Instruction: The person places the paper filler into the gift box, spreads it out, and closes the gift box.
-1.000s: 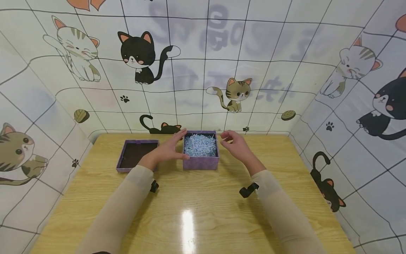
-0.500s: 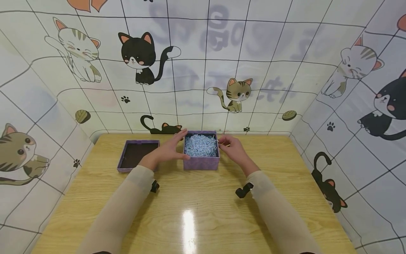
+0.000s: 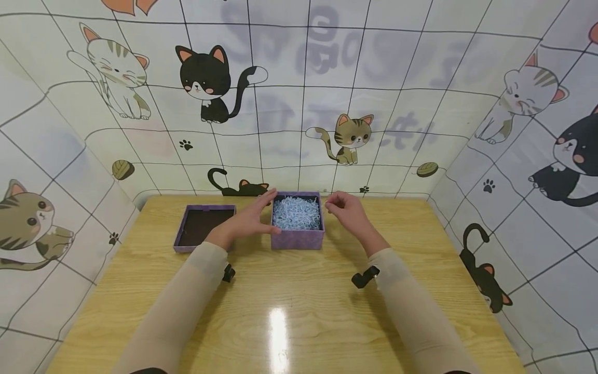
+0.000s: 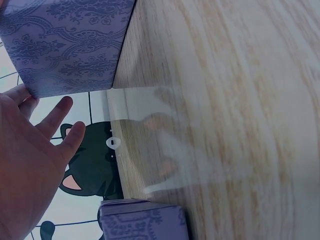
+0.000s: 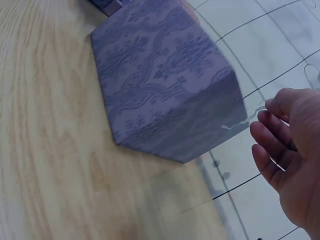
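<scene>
A purple patterned box (image 3: 297,240) stands on the table, filled with light-blue shredded paper (image 3: 295,213). My left hand (image 3: 245,221) spans its left side with fingers spread. The thumb touches the front left corner and the index finger reaches the back one. In the left wrist view, two fingers of that hand stick out free of the box. Just right of the box, my right hand (image 3: 348,210) pinches one thin crinkled paper strip (image 5: 243,122) between thumb and forefinger. The strip hangs across the box's side in the right wrist view; the hand's other fingers are loosely bent.
To the left, the purple box lid (image 3: 179,236) lies with its dark inside up, partly behind my left hand. A cat-print cloth (image 3: 299,93) surrounds the wooden table (image 3: 289,291) at the back and sides.
My right hand moved in against the box's right wall, then drew back slightly up and to the right. The left hand and box stay in place.
</scene>
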`<state>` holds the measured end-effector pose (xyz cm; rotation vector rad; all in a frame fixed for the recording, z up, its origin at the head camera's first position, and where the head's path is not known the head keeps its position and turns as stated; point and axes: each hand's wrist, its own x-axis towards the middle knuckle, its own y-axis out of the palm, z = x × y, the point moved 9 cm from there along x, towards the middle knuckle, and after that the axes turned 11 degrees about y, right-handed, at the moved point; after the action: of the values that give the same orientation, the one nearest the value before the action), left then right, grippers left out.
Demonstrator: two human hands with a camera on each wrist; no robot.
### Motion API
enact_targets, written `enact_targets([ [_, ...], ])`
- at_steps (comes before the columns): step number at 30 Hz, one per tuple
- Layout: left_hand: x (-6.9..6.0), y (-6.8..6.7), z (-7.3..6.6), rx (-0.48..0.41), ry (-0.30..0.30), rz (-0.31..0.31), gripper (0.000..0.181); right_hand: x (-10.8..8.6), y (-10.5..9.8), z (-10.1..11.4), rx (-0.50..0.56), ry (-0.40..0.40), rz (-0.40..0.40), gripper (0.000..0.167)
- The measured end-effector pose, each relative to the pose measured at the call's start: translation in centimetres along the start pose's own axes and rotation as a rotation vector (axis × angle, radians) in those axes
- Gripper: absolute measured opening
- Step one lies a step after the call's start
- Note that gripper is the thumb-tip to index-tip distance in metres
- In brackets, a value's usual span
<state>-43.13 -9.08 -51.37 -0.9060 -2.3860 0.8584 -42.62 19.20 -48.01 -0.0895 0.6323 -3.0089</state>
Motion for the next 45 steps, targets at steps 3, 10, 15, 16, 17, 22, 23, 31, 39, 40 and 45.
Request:
enact_targets([
  [3, 0.0, 0.0, -0.1, -0.001, 0.003, 0.001, 0.125, -0.1, -0.2, 1.5, -0.016, -0.034, 0.007, 0.009],
  [10, 0.1, 0.0, 0.0, -0.004, 0.003, 0.003, 0.125, -0.2, 0.1, 4.8, -0.062, -0.104, 0.04, 0.016],
  [15, 0.1, 0.0, 0.1, 0.003, -0.004, 0.003, 0.126, -0.1, 1.6, 5.9, -0.115, -0.102, 0.087, 0.012],
  [16, 0.1, 0.0, 0.1, 0.005, -0.007, 0.004, 0.126, 0.0, 2.1, 6.0, -0.13, -0.101, 0.101, 0.012],
  [17, 0.1, 0.0, 0.1, 0.007, -0.009, 0.004, 0.125, 0.0, 2.7, 6.1, -0.138, -0.102, 0.119, 0.012],
  [22, 0.1, -0.1, 0.2, 0.002, -0.003, 0.003, 0.124, 0.4, 6.1, 6.1, -0.216, -0.112, 0.223, 0.016],
  [23, 0.1, -0.1, 0.2, -0.001, 0.001, 0.002, 0.124, 0.4, 6.9, 6.0, -0.239, -0.107, 0.246, 0.015],
  [31, 0.1, -0.1, 0.2, -0.019, 0.008, 0.006, 0.122, 1.7, 10.8, 5.3, -0.446, -0.038, 0.337, 0.037],
  [39, 0.0, -0.2, -0.3, -0.021, 0.022, 0.0, 0.122, 2.7, 13.4, 3.8, -0.695, 0.062, 0.473, 0.057],
  [40, 0.0, -0.1, -0.3, -0.021, 0.026, -0.001, 0.122, 2.7, 13.6, 3.7, -0.708, 0.072, 0.483, 0.058],
  [45, 0.0, -0.1, -0.4, -0.032, 0.037, -0.004, 0.122, 2.7, 13.7, 3.8, -0.743, 0.09, 0.484, 0.06],
])
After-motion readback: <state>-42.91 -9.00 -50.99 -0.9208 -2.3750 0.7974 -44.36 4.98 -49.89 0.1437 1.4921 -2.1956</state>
